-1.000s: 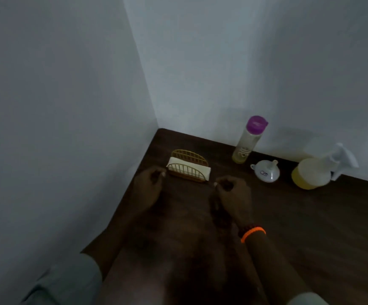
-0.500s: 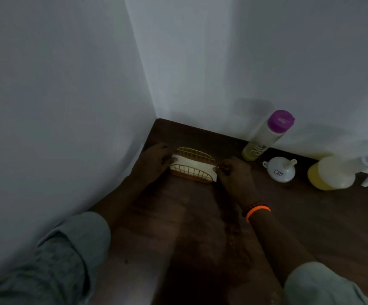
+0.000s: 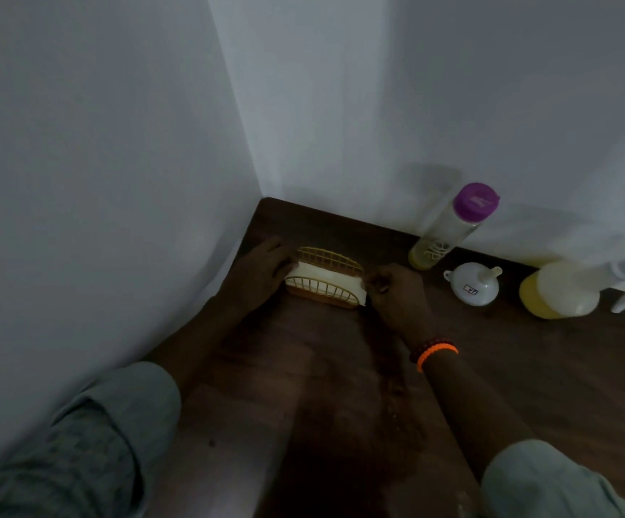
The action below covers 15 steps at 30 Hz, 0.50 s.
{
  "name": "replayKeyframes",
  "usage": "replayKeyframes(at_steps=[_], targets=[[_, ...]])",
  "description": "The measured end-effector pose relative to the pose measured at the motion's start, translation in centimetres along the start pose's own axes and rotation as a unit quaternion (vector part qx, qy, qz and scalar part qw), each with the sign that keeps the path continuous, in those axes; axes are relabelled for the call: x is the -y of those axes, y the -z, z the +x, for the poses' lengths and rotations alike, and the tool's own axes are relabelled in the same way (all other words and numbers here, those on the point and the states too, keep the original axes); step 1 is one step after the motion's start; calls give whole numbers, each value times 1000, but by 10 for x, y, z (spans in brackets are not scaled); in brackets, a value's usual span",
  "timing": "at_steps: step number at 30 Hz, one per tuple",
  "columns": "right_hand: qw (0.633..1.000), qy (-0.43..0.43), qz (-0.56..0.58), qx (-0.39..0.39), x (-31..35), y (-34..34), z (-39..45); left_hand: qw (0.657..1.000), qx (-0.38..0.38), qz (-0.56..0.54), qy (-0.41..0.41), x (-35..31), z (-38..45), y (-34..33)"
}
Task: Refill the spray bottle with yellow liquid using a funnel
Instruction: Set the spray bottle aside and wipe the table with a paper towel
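While both hands are busy at the yellow wire napkin holder [image 3: 324, 280] in the middle of the frame, the refill has not begun, so the risks are only my judgement. In the head view, the left hand [image 3: 262, 272] lies with its fingers against the left end of the holder, and the right hand [image 3: 396, 293] has curled fingers that seem to pinch the right corner of the white napkins [image 3: 322, 275]; in this dim light I cannot tell it for sure. The task's things stand at the right of the frame, along the wall: the clear bottle with purple cap [image 3: 449, 226], little yellow liquid in it, the white plastic funnel [image 3: 471, 283] lying on the dark wooden table [image 3: 527, 368], and the white spray bottle with yellow liquid [image 3: 565, 289]. If the right arm swings out carelessly, it could knock the tall bottle or the funnel. The sprayer head is cut off by the right edge and blurred.
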State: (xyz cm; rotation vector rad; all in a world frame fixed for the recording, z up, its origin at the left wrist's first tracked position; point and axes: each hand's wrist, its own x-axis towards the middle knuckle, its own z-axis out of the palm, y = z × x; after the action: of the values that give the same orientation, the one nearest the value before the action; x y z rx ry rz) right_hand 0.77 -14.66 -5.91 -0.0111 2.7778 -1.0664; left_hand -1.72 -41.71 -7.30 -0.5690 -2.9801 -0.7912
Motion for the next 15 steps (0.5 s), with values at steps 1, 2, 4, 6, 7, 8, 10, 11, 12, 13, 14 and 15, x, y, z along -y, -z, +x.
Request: replayKeyframes(at_steps=[1, 2, 4, 6, 7, 8, 10, 11, 12, 13, 14, 15], targets=[[1000, 1, 2, -3, 1, 0, -1, 1000, -3, 3, -7, -1, -2, 2], [1000, 3, 2, -7, 1, 1, -3, 1000, -6, 5, -13, -2, -4, 4], [1000, 8, 5, -11, 3, 5, -5, 1000, -10, 7, -20, -6, -7, 8], [1000, 4, 25, -8, 7, 10, -10, 1000, -13, 6, -23, -9, -10, 15], [999, -1, 41, -5, 9, 14, -13, 1000, -13, 4, -23, -12, -12, 18], [999, -2, 54, -4, 13, 18, -17, 1000, -13, 0, -22, -15, -15, 22], [998, 18, 60, -17, 20, 28, -25, 1000, -21, -8, -16, -24, -20, 31], [997, 37, 62, -32, 24, 34, -29, 1000, -25, -10, -14, -29, -23, 36], [995, 56, 63, -49, 29, 40, -34, 999, -28, -12, -13, -34, -26, 41], [993, 73, 64, -63, 34, 47, -38, 999, -30, -15, -17, -39, -29, 46], [991, 85, 66, -74, 37, 52, -43, 999, -35, -19, -24, -44, -31, 51], [990, 94, 70, -84, 41, 59, -48, 998, -41, -25, -28, -51, -33, 57]])
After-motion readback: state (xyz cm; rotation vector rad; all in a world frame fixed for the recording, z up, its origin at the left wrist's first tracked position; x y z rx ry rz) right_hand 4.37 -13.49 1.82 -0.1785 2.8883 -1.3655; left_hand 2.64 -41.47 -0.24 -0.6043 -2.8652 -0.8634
